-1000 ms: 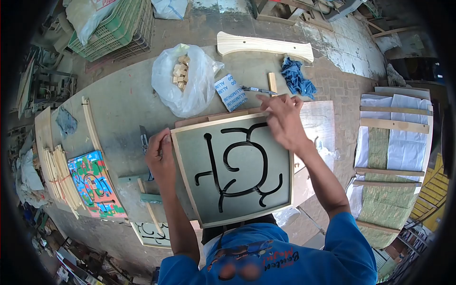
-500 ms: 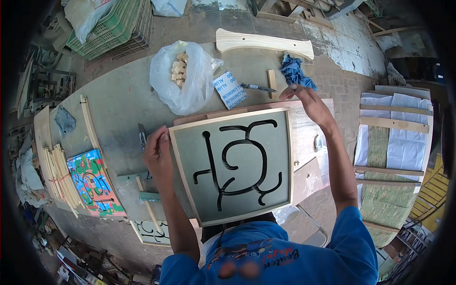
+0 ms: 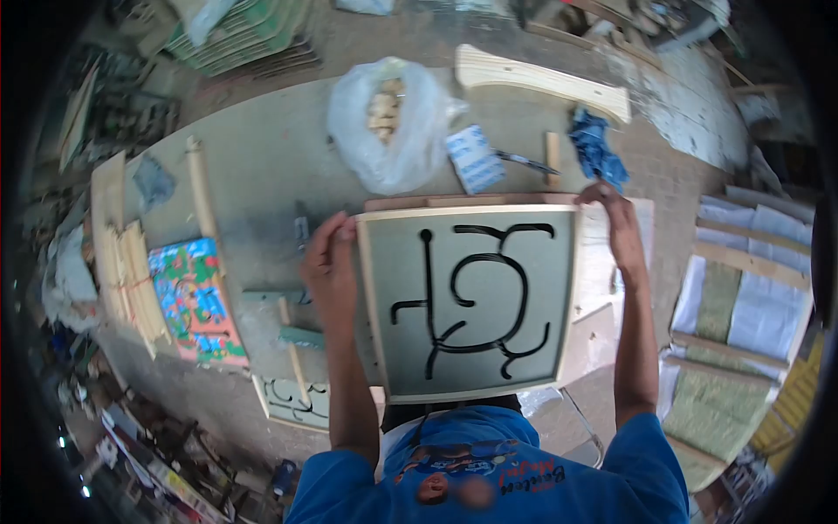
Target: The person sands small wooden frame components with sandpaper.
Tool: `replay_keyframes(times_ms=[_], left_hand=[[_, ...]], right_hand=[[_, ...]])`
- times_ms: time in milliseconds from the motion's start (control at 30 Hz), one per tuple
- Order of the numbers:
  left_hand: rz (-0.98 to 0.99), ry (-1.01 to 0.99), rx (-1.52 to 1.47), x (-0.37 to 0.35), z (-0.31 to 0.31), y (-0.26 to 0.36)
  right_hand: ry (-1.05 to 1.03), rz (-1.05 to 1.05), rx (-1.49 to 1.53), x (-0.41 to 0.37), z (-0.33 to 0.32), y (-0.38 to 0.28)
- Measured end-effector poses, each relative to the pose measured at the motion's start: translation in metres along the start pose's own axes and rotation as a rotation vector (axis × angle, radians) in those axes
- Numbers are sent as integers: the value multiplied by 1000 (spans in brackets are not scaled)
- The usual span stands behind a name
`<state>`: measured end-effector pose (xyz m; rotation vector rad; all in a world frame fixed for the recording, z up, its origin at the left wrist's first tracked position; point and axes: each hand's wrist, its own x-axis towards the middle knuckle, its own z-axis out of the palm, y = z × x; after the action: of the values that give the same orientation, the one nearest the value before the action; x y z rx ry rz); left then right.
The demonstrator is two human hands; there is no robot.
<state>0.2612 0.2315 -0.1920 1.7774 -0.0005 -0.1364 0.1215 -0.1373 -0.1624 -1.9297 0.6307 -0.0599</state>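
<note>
Framed panel [image 3: 471,301]; grey-green face, curving black grooves, pale wooden edges.

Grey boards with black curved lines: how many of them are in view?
2. One, a framed board, is between the left hand and right hand; a second board, partly covered by a wooden strip, is at lower left. Others may be hidden.

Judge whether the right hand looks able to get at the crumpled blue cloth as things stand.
Probably yes: the right hand is at the framed panel's upper right corner, and the crumpled blue cloth lies just beyond, uncovered, with nothing visibly blocking the way.
</note>
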Motion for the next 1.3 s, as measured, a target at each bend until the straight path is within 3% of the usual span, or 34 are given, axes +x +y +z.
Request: replay_keyframes(times_ms=[233, 367, 467, 633, 833, 933, 1300], left_hand=[[46, -14, -50, -3, -3, -14], [90, -6, -76, -4, -3, -17], [100, -50, -61, -4, -7, -15], [70, -91, -118, 1, -12, -23], [6, -75, -191, 0, -14, -33], [134, -81, -140, -2, -18, -35], [155, -100, -201, -8, -25, -40]], right_hand=[[39, -57, 47, -6, 14, 0], [184, -11, -33, -16, 15, 7], [282, 11, 117, -19, 10, 24], [320, -82, -116, -18, 35, -44], [-209, -391, -389, 15, 80, -96], [-362, -474, -428, 33, 109, -105], [-563, -444, -547, 46, 154, -115]])
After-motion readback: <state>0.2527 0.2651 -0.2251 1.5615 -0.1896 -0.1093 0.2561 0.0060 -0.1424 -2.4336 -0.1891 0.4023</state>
